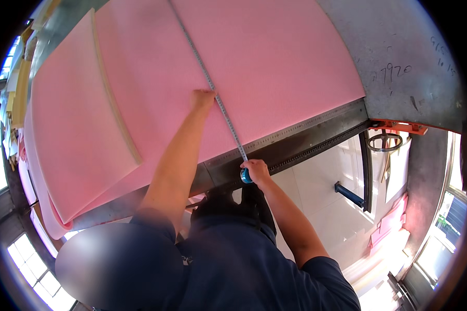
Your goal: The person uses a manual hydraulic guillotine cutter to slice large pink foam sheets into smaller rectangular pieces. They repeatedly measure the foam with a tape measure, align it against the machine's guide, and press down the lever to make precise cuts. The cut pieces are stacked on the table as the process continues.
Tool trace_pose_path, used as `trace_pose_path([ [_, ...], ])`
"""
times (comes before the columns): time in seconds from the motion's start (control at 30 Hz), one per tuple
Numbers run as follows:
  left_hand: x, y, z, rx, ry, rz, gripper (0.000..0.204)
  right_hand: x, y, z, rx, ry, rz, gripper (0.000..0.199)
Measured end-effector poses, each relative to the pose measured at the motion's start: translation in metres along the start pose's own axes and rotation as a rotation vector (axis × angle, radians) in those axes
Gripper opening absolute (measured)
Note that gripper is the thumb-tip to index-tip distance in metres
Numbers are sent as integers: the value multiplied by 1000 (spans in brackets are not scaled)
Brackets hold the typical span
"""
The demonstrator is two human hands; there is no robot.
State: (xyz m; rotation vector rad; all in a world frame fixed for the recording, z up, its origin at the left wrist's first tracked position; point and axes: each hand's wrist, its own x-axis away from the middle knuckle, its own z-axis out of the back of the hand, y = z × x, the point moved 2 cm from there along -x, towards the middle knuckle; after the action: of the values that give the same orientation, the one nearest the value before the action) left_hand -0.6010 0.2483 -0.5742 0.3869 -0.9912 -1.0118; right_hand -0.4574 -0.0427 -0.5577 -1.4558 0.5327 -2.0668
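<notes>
A broad pink foam sheet (pixel 275 62) lies flat in front of me. Across it stretches the pale metal blade of a tape measure (pixel 228 120), running from the far edge toward my body. My left hand (pixel 203 98) is closed at the blade partway along, resting on the foam; its fingertips are partly hidden. Down at the near table edge, my right hand (pixel 257 170) grips the teal tape measure case (pixel 246 176), with the blade coming out of it. To the left, a folded-over pink foam layer (pixel 80 119) with a pale edge overlaps the sheet.
A steel ruler strip (pixel 296 124) and a dark toothed rack (pixel 316 150) follow the table's near edge. Grey metal tabletop (pixel 399 57) with handwriting extends right. Below it stand an orange bracket (pixel 399 126), a handwheel (pixel 384 142) and a dark cylindrical handle (pixel 349 194).
</notes>
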Motion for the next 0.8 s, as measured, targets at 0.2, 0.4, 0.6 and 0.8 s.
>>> trace_pose_path([
  [0.2, 6, 8, 0, -25, -4, 25, 28, -4, 4, 1, -2, 3, -22, 28],
  [0.4, 3, -6, -4, 152, -49, -34, 23, -2, 6, 1, 59, -5, 133, 28],
  [0.6, 22, 17, 43, 1091, -466, -210, 16, 19, -62, -17, -583, -161, 242, 24],
  [0.8, 22, 34, 97, 1112, -477, -29, 19, 12, -110, -61, -653, -373, 85, 28],
])
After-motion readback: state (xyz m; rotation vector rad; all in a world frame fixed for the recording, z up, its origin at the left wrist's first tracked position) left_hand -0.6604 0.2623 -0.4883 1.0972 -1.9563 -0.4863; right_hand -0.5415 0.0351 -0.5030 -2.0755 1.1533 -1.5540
